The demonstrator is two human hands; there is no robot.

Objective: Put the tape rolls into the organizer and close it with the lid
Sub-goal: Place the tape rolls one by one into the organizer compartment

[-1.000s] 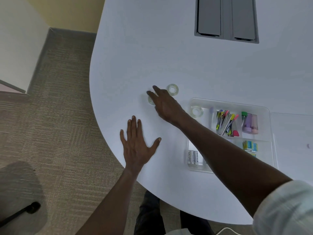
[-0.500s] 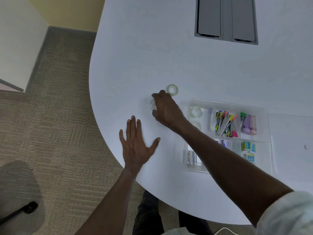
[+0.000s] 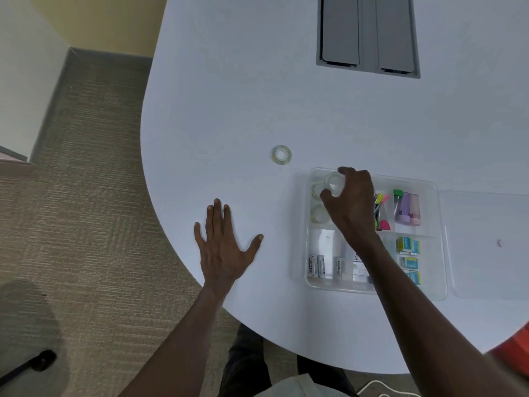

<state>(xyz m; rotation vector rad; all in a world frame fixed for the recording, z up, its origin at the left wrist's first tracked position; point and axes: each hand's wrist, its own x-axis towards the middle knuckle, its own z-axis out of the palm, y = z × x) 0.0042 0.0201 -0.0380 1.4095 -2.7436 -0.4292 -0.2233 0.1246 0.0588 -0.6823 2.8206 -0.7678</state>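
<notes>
A clear plastic organizer [image 3: 440,287] sits on the white table near me. My right hand [image 3: 353,200] hovers over its far-left compartment, fingers closed on a clear tape roll [image 3: 333,183]. Two more clear tape rolls lie in that compartment, one [image 3: 315,191] just left of my fingers and one [image 3: 318,214] below it. Another tape roll [image 3: 281,154] lies alone on the table, up and left of the organizer. My left hand [image 3: 224,247] rests flat on the table with fingers spread. The clear lid [image 3: 492,245] lies flat to the right of the organizer.
The organizer also holds coloured markers [image 3: 380,209], pastel tubes [image 3: 406,209], small boxes [image 3: 408,245] and batteries [image 3: 316,266]. A grey cable hatch [image 3: 367,34] is set into the table's far side. The rounded table edge [image 3: 160,224] drops to carpet on the left.
My right hand closed on a tape roll out on the table and carried it right, over the organizer's far-left compartment. My left hand stayed put.
</notes>
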